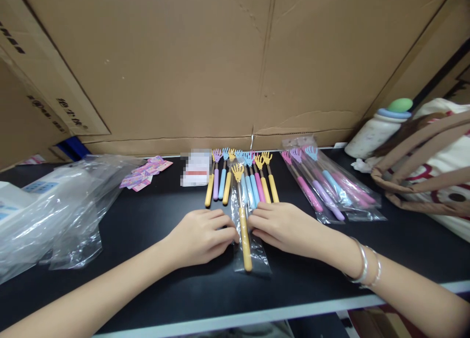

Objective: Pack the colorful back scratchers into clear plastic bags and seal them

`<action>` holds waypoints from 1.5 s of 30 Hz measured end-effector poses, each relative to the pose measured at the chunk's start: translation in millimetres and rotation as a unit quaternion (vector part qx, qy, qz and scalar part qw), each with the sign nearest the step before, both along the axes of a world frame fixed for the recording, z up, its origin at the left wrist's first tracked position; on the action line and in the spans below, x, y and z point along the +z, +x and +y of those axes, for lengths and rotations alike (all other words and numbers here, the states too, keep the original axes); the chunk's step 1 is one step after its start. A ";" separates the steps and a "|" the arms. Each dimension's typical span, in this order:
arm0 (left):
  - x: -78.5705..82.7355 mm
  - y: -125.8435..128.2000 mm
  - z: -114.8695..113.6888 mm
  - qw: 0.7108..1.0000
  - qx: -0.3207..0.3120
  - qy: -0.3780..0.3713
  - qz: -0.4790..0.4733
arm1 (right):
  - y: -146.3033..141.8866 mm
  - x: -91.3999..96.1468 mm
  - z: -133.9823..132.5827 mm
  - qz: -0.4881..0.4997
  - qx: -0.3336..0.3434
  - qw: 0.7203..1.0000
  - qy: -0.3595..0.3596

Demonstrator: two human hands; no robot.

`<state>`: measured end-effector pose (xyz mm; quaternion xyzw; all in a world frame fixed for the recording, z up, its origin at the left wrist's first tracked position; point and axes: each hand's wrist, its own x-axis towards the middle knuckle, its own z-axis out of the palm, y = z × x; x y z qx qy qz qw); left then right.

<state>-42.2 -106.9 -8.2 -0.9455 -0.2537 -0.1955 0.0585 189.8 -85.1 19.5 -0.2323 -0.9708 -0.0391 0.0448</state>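
A yellow back scratcher lies on or in a clear plastic bag on the black table, its claw end pointing away from me. My left hand is at the bag's left edge, its fingers curled and pinched on the plastic. From the right, my right hand pinches the opposite edge with bent fingers, beside the handle. Just beyond my hands is a row of loose back scratchers in yellow, purple, blue and pink. The fingertips of both hands are partly hidden.
Bagged back scratchers lie at the right, near a white bottle and a cloth bag. Clear plastic bags are heaped at the left, beside pink-purple cards. A blurred white packet lies behind; cardboard walls the back.
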 end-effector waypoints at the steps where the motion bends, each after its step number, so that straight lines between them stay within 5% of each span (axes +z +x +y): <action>1: 0.1 -0.1 0.0 1.000 0.000 0.002 -0.001 | 0.1 0.1 -0.1 0.001 0.000 1.000 0.001; 45: 3.0 -0.3 0.5 1.000 -0.009 0.002 0.007 | 0.5 0.5 0.2 -0.021 -0.003 1.000 0.001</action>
